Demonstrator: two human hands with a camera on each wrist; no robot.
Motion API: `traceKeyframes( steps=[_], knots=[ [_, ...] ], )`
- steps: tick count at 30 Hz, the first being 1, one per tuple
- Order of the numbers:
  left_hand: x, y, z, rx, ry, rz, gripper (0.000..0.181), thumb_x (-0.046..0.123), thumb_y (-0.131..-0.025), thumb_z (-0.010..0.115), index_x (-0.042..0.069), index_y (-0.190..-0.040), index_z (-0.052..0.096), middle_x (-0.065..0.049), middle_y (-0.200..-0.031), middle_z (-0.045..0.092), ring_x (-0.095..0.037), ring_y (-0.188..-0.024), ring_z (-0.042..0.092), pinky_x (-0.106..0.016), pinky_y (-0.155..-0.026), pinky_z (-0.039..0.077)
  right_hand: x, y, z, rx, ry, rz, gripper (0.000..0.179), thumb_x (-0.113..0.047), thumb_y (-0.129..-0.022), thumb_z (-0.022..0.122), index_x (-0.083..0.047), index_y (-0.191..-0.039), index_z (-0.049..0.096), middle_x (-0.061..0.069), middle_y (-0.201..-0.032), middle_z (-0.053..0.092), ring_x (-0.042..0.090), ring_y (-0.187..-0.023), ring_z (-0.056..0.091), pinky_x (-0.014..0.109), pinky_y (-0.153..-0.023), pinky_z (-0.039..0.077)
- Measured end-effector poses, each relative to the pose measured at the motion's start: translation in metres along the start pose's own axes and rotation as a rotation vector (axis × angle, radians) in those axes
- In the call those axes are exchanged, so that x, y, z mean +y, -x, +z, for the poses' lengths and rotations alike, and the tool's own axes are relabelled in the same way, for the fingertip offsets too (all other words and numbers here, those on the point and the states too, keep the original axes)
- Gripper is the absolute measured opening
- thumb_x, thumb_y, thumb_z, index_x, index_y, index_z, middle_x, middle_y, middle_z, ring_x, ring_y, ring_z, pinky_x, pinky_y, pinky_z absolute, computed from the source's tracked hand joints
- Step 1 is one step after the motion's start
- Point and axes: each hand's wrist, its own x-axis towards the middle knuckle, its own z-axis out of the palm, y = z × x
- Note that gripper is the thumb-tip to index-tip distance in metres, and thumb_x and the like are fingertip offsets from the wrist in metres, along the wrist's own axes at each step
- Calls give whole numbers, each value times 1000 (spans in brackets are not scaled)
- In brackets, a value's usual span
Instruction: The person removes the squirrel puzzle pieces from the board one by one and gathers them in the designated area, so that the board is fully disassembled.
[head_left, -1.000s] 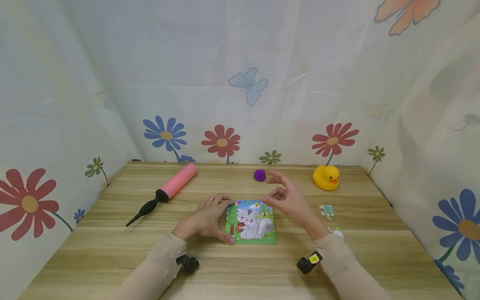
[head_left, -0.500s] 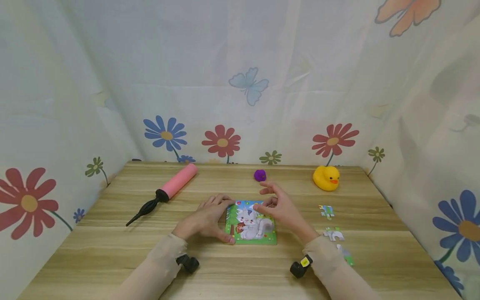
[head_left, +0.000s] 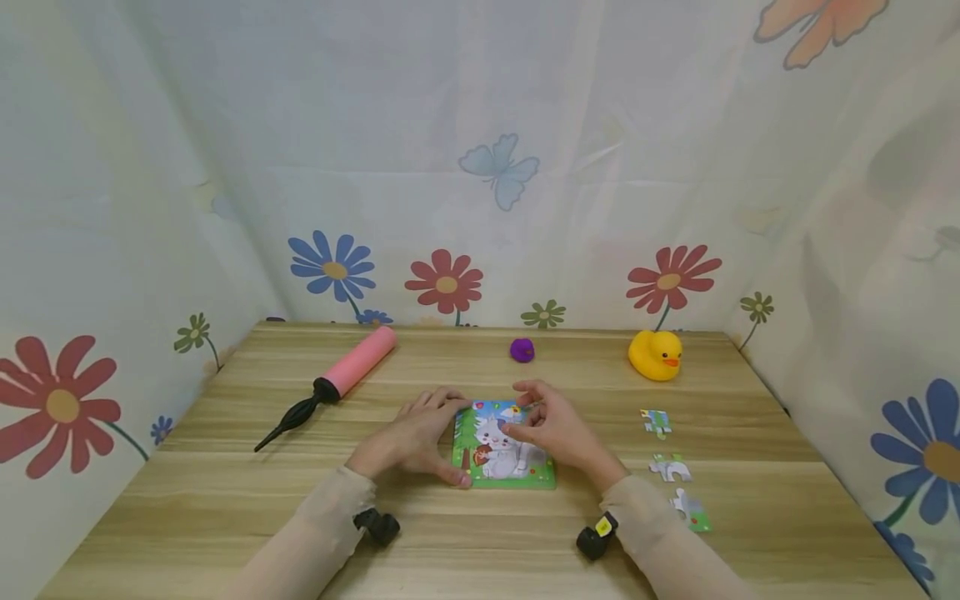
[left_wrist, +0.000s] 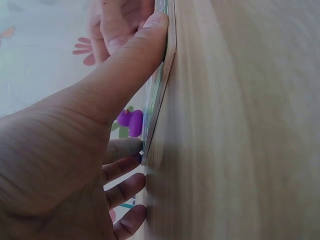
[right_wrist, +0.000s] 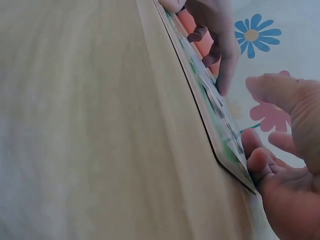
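A square jigsaw puzzle board (head_left: 495, 477) with a grey squirrel picture lies flat on the wooden table. My left hand (head_left: 420, 437) holds it by the left side, thumb at the near corner and fingertips at the far one; the left wrist view shows that thumb (left_wrist: 142, 45) pressing on the edge. My right hand (head_left: 558, 429) is over the board's right part, bent fingers holding nothing visible. In the right wrist view its thumb (right_wrist: 275, 92) is raised and apart from the fingertips, which are right at the board's edge. Some puzzle pieces (right_wrist: 215, 102) look slightly lifted there.
Three groups of loose puzzle pieces lie right of my right hand: the far (head_left: 657, 422), middle (head_left: 670, 467) and near (head_left: 693, 512). A yellow rubber duck (head_left: 654, 355) and a small purple duck (head_left: 522, 350) stand behind. A pink hand pump (head_left: 360, 362) lies at left.
My right hand has moved left and down toward me, from the board's far right corner to over its right part. The nearer loose pieces have come into view. My left hand stays put.
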Motion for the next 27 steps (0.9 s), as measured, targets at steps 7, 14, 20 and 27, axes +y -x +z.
traceKeyframes(
  steps=[7,14,20,27],
  knots=[
    [0,0,0,2,-5,1,123,63,-74,101,11,-170,44,-10,-170,40,-36,-155,37,-71,-128,30,4,-4,5,32,133,47,61,-25,-98,90,-1,-147,65,7,-117,71,15,-91,63,27,-78,55],
    [0,0,0,5,-6,9,122,63,-74,101,11,-169,45,-9,-168,42,-36,-153,38,-69,-127,32,2,-5,11,33,229,41,58,-24,-91,96,0,-137,72,6,-113,67,13,-89,60,26,-76,53],
    [0,-1,0,3,1,7,121,63,-75,101,12,-169,45,-8,-168,41,-35,-153,38,-69,-127,31,-2,-5,12,32,238,43,56,-21,-90,97,0,-136,74,7,-112,65,14,-88,59,27,-77,53],
    [0,-1,0,2,-7,17,119,62,-75,100,10,-168,46,-8,-168,42,-35,-152,38,-69,-127,32,-3,-5,11,6,251,48,56,-23,-92,95,-2,-139,72,7,-112,61,15,-88,58,27,-74,52]
  ],
)
